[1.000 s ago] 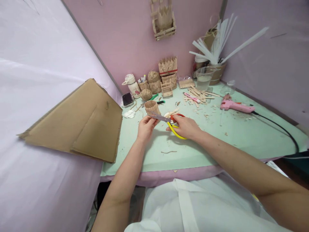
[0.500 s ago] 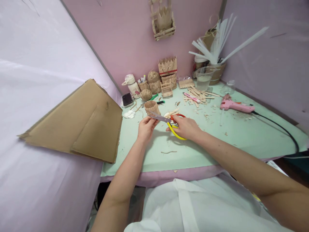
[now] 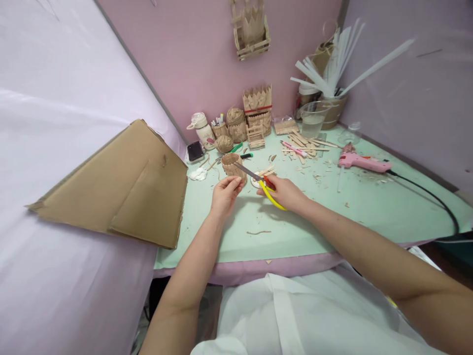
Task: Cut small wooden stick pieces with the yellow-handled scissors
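My right hand (image 3: 286, 194) grips a pair of scissors (image 3: 253, 173) with yellow and red handles. Their blades look closed and point left, over the side of a small round wooden-stick cup (image 3: 231, 162). Just in front of that cup, my left hand (image 3: 226, 195) is closed in a pinch; what lies between its fingertips is too small to make out. Behind the scissors, a small white dish (image 3: 254, 183) sits with thin wooden pieces by it. A short piece of twine (image 3: 258, 232) lies on the table nearer to me.
A cardboard sheet (image 3: 148, 182) leans at the left. Craft sticks (image 3: 306, 146) are heaped beyond my right hand, with a pink glue gun (image 3: 364, 161) and its cord further right. Along the back stand a bottle (image 3: 202, 130), twine balls (image 3: 223, 144) and a plastic cup of liquid (image 3: 312, 123).
The scissors have swung up and away from my left fingertips, and their blades have come together. My right hand has shifted slightly right; my left hand stays pinched in nearly the same place.
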Demonstrator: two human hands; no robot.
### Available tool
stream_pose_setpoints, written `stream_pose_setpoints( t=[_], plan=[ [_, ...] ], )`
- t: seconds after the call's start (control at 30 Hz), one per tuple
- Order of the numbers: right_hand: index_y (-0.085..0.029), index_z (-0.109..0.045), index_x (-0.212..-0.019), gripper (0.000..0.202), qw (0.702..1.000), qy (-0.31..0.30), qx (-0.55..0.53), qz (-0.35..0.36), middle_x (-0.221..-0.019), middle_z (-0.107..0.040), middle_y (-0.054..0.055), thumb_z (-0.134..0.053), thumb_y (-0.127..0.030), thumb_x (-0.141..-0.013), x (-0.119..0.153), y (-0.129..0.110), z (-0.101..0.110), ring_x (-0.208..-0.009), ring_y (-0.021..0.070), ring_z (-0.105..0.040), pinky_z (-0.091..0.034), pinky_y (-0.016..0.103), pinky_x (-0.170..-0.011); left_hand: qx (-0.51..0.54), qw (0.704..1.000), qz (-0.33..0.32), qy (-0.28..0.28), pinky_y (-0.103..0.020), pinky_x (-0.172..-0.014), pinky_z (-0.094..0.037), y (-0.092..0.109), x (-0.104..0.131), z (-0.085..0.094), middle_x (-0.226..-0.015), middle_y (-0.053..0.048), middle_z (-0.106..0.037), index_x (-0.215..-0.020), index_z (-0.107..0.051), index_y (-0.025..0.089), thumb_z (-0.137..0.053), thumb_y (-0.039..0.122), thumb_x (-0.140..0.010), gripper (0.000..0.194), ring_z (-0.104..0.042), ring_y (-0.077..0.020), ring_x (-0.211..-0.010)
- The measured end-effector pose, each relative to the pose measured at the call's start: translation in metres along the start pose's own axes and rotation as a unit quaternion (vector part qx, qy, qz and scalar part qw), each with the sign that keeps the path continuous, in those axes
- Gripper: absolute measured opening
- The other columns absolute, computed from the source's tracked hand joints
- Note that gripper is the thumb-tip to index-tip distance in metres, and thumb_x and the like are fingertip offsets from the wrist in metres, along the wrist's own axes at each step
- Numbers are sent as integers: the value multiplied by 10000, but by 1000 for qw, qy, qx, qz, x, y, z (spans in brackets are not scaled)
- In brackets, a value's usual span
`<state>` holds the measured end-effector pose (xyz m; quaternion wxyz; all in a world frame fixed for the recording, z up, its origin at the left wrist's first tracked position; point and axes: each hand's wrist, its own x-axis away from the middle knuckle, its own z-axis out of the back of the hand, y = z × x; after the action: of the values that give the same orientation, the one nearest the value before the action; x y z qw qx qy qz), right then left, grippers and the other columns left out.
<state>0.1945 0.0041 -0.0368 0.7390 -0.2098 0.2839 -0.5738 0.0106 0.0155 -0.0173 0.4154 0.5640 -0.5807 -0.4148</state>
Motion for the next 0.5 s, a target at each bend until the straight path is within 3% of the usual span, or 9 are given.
stream_pose_setpoints(
  t=[0.13,0.27,0.37,0.5],
  plan=[
    [-214,-448,-735,371,986,44,-161,15,-715,-545,-21,-629,-531,-669,-3,-1,-3,-608,125,-443,-331,242,-552,-27,997,63,-26,-177,-597,-442,-1,2,0,-704,-29,-637,-706,-666,113,-763,278,-591,224,-552,-52,-619],
    [-220,-455,-871,342,947,50,-303,91,-854,-568,-12,-657,-426,-689,-1,-3,-6,-609,108,-423,-353,247,-578,-35,988,130,-78,-153,-547,-414,-6,5,-4,-688,-37,-626,-716,-671,90,-758,270,-603,230,-539,-48,-606],
    [-226,-442,-876,324,939,41,-325,101,-826,-562,-27,-666,-375,-697,1,-5,-7,-579,97,-402,-350,240,-563,-23,981,160,-110,-140,-514,-392,-11,7,-8,-634,-26,-600,-707,-662,86,-750,255,-617,211,-521,-43,-581],
    [-224,-432,-863,323,941,35,-321,99,-884,-601,-4,-664,-380,-702,3,-5,-8,-640,113,-476,-393,255,-608,-6,974,191,-122,-130,-499,-387,-14,8,-9,-625,-27,-590,-694,-649,79,-743,211,-622,177,-511,-39,-572]
  ],
)
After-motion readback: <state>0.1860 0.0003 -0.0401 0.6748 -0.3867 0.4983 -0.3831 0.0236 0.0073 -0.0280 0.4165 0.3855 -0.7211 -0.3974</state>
